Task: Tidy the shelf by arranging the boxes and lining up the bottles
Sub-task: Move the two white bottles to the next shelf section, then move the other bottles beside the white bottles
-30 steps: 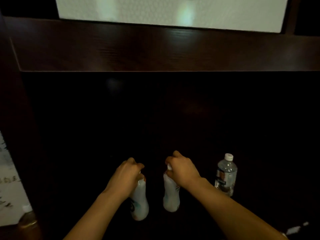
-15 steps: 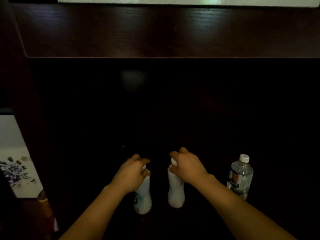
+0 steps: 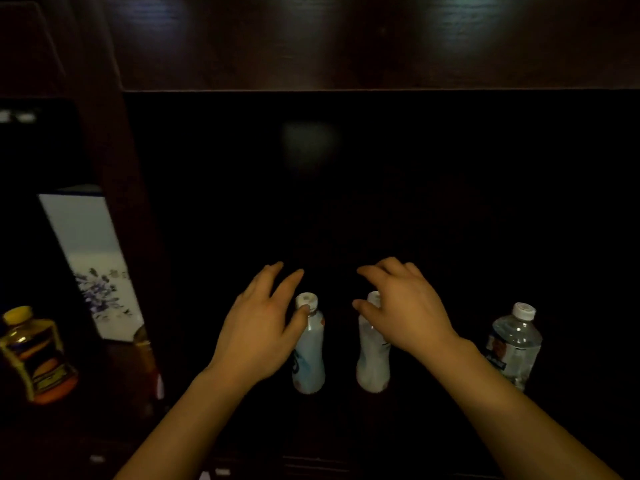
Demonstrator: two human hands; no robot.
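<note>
Two white curvy bottles stand upright side by side on the dark shelf. My left hand (image 3: 265, 327) hovers over the left white bottle (image 3: 309, 355), fingers spread, thumb tip touching just under its cap. My right hand (image 3: 405, 306) is spread above the right white bottle (image 3: 372, 355) and hides its cap. Neither hand grips a bottle. To the right a clear water bottle (image 3: 514, 344) with a white cap stands apart. In the left compartment a tall white box (image 3: 88, 258) with a blue flower print stands upright.
A dark wooden divider (image 3: 117, 188) separates the two compartments. A yellow-capped amber jar (image 3: 34, 355) and a dark brown bottle (image 3: 145, 362) stand at the lower left. The shelf board above (image 3: 346, 43) overhangs. The back of the main compartment is very dark.
Both hands have opened and lifted off the white bottles, which stay standing. The view has shifted, bringing the left compartment with the box and jar into sight.
</note>
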